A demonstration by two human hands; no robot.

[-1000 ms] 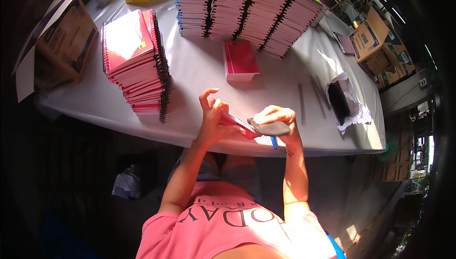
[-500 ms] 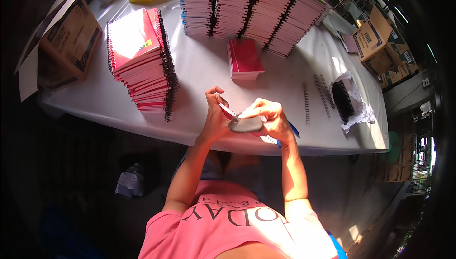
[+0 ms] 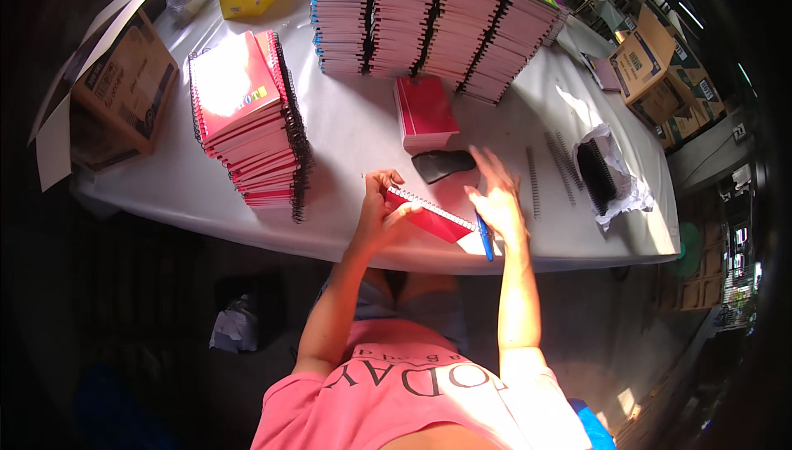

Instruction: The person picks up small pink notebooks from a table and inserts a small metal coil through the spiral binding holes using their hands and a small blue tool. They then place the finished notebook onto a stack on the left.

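Observation:
My left hand [image 3: 381, 212] grips a thin red notebook [image 3: 433, 221] by its white spiral edge and holds it tilted over the near edge of the white table [image 3: 346, 141]. My right hand [image 3: 497, 196] hovers just right of the notebook with its fingers spread and nothing in it. A dark curved object [image 3: 443, 164] lies on the table just beyond the notebook, to the left of my right fingertips. A blue pen-like stick [image 3: 484, 242] shows by my right wrist.
A tall stack of red spiral notebooks [image 3: 247, 120] stands at the left, and rows of stacked notebooks [image 3: 429, 13] line the back. A small red pile [image 3: 423, 110] lies mid-table. Loose black spirals [image 3: 561, 168] and a bag of them [image 3: 605, 176] lie right. Cardboard boxes [image 3: 124, 79] flank the table.
My right hand has let go and spread open, moving right and away. The dark object it held against the notebook now lies on the table. My left hand still holds the notebook.

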